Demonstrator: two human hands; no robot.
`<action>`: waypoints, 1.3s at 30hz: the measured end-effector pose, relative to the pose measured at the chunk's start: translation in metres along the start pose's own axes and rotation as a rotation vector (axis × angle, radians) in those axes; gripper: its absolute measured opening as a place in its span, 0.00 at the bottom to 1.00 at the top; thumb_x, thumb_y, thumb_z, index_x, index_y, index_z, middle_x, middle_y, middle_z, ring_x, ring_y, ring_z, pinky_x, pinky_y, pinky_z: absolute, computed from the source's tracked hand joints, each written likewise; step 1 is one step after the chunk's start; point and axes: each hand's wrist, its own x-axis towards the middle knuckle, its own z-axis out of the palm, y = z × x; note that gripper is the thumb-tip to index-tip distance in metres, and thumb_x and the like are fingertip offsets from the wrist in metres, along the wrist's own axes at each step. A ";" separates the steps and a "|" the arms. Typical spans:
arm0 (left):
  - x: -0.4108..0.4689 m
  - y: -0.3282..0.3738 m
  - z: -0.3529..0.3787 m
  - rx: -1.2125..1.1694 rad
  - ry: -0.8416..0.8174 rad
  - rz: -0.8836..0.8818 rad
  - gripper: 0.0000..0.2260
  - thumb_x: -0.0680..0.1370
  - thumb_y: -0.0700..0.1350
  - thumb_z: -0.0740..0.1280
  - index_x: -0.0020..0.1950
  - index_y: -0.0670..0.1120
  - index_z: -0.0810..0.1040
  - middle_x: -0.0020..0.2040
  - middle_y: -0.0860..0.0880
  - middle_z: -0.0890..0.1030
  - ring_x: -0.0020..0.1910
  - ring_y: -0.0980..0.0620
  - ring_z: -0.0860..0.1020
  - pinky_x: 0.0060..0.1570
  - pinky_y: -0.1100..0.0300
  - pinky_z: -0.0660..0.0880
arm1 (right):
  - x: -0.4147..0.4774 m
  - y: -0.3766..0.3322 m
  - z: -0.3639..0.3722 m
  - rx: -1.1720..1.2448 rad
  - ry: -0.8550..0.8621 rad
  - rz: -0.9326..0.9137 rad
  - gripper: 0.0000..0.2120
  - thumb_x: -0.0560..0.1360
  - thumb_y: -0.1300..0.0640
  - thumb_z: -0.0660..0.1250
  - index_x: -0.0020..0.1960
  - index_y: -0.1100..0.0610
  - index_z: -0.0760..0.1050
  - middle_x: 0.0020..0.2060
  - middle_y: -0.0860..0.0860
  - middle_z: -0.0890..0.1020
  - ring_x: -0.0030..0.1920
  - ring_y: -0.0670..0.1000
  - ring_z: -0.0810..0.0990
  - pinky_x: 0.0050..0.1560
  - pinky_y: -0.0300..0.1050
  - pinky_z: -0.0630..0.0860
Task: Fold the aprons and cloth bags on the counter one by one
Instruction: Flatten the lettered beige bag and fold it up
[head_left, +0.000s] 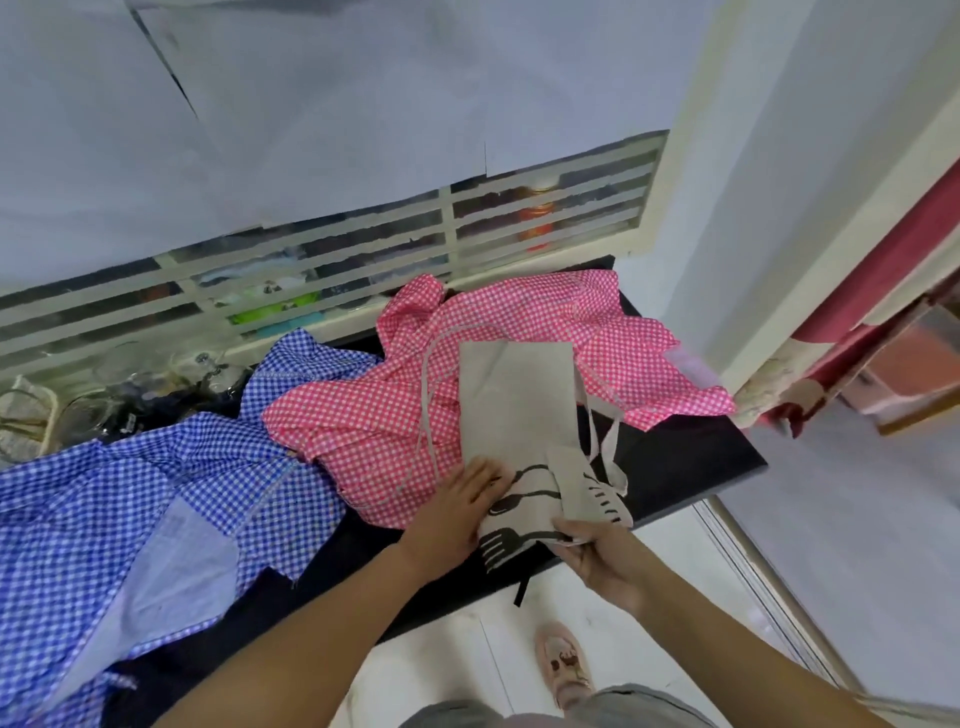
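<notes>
The left hand (462, 506) presses the cutlery-print cloth bag (514, 400) flat; the right hand (605, 564) pinches its near edge. Better match edges when folding.

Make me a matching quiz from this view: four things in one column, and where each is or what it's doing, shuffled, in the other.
1 blue checked apron
2 pink checked apron
3 beige cloth bag
4 left hand

A lies partly on the pink apron
B presses flat on the bag
C spread out farthest left
D crumpled beneath the bag

Pairs: 1-C, 2-D, 3-A, 4-B
</notes>
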 end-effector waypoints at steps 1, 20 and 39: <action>-0.002 0.003 0.001 0.006 0.003 0.017 0.43 0.63 0.52 0.78 0.74 0.47 0.61 0.70 0.47 0.72 0.69 0.47 0.70 0.71 0.52 0.62 | -0.005 0.002 -0.002 -0.031 -0.018 0.009 0.10 0.73 0.73 0.64 0.54 0.74 0.75 0.43 0.64 0.82 0.36 0.56 0.85 0.33 0.42 0.82; -0.003 0.043 0.025 -0.072 -0.138 -0.057 0.57 0.68 0.36 0.69 0.68 0.62 0.22 0.77 0.45 0.44 0.75 0.41 0.43 0.69 0.47 0.29 | 0.044 -0.091 -0.024 -0.456 -0.021 0.028 0.15 0.76 0.52 0.67 0.57 0.62 0.78 0.51 0.61 0.82 0.51 0.60 0.81 0.53 0.55 0.77; -0.002 0.058 0.028 -0.112 -0.096 -0.200 0.45 0.74 0.31 0.60 0.70 0.57 0.27 0.73 0.49 0.31 0.72 0.47 0.30 0.67 0.55 0.26 | 0.028 -0.201 -0.093 -1.158 0.486 -0.388 0.15 0.76 0.55 0.68 0.56 0.64 0.74 0.40 0.58 0.76 0.37 0.54 0.74 0.38 0.42 0.70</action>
